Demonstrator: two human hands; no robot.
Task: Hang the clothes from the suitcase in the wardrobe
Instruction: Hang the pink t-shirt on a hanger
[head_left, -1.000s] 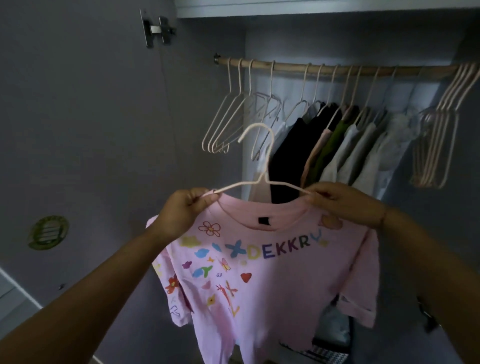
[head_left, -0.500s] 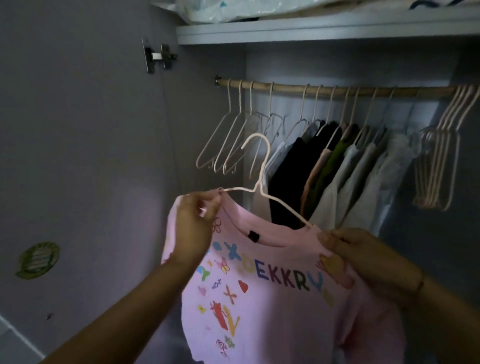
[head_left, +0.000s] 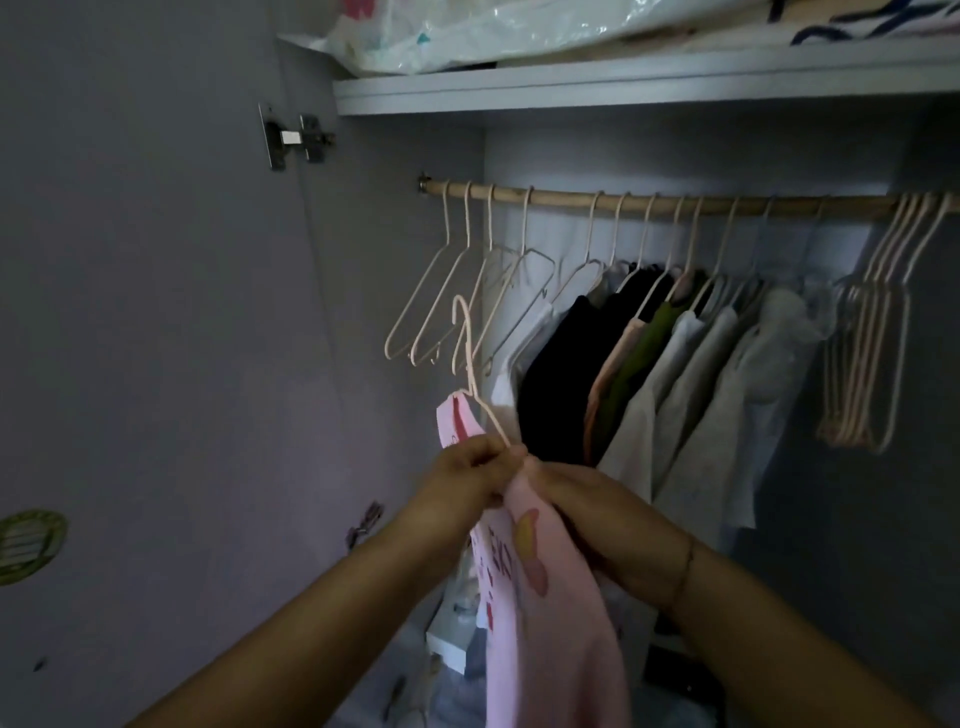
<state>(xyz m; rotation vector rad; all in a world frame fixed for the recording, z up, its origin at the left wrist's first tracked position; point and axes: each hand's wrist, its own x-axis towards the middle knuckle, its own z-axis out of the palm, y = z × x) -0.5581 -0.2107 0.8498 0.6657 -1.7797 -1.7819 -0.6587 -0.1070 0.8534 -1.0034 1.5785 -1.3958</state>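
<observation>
Change: the pink shirt (head_left: 545, 597) previously faces the camera with the hands well apart, 1 at each shoulder; it now hangs edge-on, and the 2 hands meet at the near shoulder below the left part of the rod (head_left: 675, 203). The left hand (head_left: 467, 478) pinches the wire arm of the hanger (head_left: 470, 358) together with the collar edge; the right hand (head_left: 582, 509) touches it and grips the fabric just beneath. The hook stands upright, below the rod and in front of the bare hangers (head_left: 431, 312).

Judgement: the shirt is seated on its hanger and turned in line with the hung row; the remaining step is to lift the hook onto the rod.

Count, referred to the rod:
- 1 shirt in hand, on 1 hanger, below the rod;
- 4 bare hangers at the rod's left end;
- about 8 hung clothes (head_left: 675, 374) along its middle; the overlap prevents an exact figure;
- 1 bunch of bare hangers (head_left: 872, 353) at its right end, roughly 5;
- 1 shelf (head_left: 623, 85) above the rod.

The suitcase is not in view.
</observation>
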